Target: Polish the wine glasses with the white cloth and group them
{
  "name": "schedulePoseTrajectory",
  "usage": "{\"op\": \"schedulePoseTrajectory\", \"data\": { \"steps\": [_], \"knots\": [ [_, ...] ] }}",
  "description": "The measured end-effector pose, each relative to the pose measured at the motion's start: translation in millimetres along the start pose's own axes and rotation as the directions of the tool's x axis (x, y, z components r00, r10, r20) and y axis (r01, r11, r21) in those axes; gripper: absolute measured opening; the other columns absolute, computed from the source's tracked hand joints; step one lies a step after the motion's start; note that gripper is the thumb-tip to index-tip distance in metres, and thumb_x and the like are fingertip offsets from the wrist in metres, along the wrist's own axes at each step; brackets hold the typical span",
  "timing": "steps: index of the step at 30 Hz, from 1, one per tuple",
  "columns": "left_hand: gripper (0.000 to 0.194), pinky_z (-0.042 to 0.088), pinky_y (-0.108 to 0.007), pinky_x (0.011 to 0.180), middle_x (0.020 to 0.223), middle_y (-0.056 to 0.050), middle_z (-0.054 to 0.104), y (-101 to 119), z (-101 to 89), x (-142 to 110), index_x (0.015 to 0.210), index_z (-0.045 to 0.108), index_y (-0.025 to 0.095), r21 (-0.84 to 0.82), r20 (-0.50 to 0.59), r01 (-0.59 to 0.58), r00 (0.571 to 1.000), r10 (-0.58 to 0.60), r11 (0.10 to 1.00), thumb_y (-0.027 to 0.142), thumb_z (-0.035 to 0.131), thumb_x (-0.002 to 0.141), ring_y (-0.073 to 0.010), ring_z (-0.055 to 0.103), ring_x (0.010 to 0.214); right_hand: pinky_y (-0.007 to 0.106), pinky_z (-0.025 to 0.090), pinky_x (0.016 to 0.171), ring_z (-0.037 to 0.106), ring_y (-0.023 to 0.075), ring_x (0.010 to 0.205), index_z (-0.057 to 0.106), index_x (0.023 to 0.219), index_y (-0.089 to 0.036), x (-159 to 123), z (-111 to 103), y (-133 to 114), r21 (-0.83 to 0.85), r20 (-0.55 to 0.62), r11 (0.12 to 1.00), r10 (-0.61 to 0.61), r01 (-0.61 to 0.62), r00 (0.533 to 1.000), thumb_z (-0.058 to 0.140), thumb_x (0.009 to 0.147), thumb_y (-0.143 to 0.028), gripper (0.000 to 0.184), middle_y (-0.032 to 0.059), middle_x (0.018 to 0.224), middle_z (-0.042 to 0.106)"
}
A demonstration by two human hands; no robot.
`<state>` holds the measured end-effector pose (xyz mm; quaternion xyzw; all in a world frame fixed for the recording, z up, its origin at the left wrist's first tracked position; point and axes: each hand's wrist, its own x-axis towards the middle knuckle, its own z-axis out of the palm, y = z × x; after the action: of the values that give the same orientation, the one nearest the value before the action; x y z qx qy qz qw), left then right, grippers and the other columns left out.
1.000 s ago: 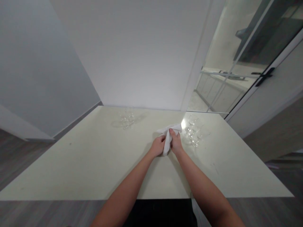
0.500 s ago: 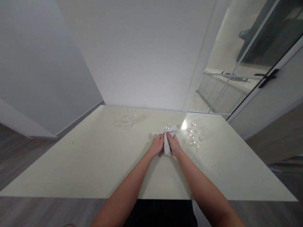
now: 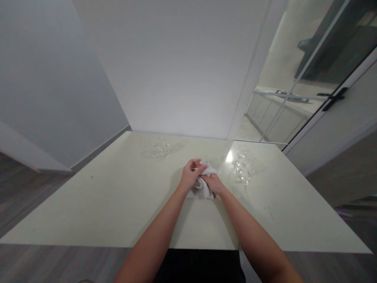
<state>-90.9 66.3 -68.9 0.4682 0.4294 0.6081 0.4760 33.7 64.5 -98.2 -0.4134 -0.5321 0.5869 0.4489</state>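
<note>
Above the middle of the table, my left hand (image 3: pixel 190 175) curls its fingers around a clear glass, most of which is hidden by fingers and cloth. My right hand (image 3: pixel 214 184) grips a white cloth (image 3: pixel 209 169), pressing it against the glass from the right. Part of the cloth hangs down below both hands. Several clear stemmed glasses (image 3: pixel 244 165) stand close together to the right of my right hand. Another cluster of clear glasses (image 3: pixel 160 148) is farther back on the left; their transparent outlines overlap.
The pale, glossy table (image 3: pixel 97 208) reaches back to a white wall panel (image 3: pixel 176 78). A grey wall (image 3: pixel 53 86) rises at the left. On the right are a glazed partition and a door with a black handle (image 3: pixel 335 98).
My left hand has turned and shifted up and left, its fingers now around the top of the glass. The cloth has bunched toward my right hand and spread lower. Both glass clusters stay put.
</note>
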Motion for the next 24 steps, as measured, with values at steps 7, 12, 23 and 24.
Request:
{"op": "schedulePoseTrajectory", "data": {
  "steps": [7, 12, 23, 24],
  "knots": [
    [0.049, 0.047, -0.031, 0.082, 0.094, -0.007, 0.07, 6.7, 4.0, -2.5, 0.103, 0.067, 0.016, -0.203, 0.107, 0.155, 0.985, -0.136, 0.967, 0.041, 0.08, 0.062, -0.0179, 0.064, 0.085, 0.035, 0.049, 0.08, 0.066, 0.0228, 0.085, 0.071, 0.089, -0.017, 0.8, -3.7, 2.5, 0.124, 0.015, 0.981, 0.151, -0.152, 0.988, 0.074, 0.063, -0.042, 0.036, 0.0041, 0.082, 0.072],
    [0.047, 0.047, -0.029, 0.081, 0.089, -0.004, 0.069, 0.4, 3.7, 1.2, 0.096, 0.068, 0.017, -0.12, -0.022, 0.056, 0.998, -0.059, 0.991, 0.037, 0.084, 0.057, -0.0162, 0.063, 0.085, 0.034, 0.043, 0.094, 0.062, 0.0204, 0.1, 0.072, 0.086, -0.022, 3.1, 6.1, 7.0, -0.084, -0.083, 0.996, 0.003, -0.01, 0.997, 0.071, 0.068, -0.036, 0.022, 0.0011, 0.096, 0.072],
    [0.049, 0.049, -0.032, 0.082, 0.095, -0.007, 0.072, 1.4, 2.3, -1.2, 0.101, 0.067, 0.016, -0.217, 0.035, 0.163, 0.987, -0.159, 0.962, 0.046, 0.079, 0.064, -0.0185, 0.066, 0.086, 0.033, 0.05, 0.075, 0.065, 0.0201, 0.078, 0.071, 0.091, -0.018, -2.2, 5.8, 2.9, 0.124, -0.007, 0.978, 0.168, -0.165, 0.986, 0.076, 0.062, -0.043, 0.038, 0.0025, 0.082, 0.072],
    [0.048, 0.048, -0.032, 0.084, 0.094, -0.007, 0.072, 0.4, 2.4, -0.3, 0.099, 0.068, 0.016, -0.189, 0.005, 0.139, 0.99, -0.141, 0.972, 0.045, 0.08, 0.062, -0.0184, 0.066, 0.087, 0.034, 0.05, 0.078, 0.065, 0.0206, 0.081, 0.071, 0.089, -0.019, -1.2, 6.4, 3.7, 0.067, -0.023, 0.987, 0.15, -0.149, 0.988, 0.075, 0.064, -0.043, 0.035, 0.0023, 0.083, 0.072]
  ]
}}
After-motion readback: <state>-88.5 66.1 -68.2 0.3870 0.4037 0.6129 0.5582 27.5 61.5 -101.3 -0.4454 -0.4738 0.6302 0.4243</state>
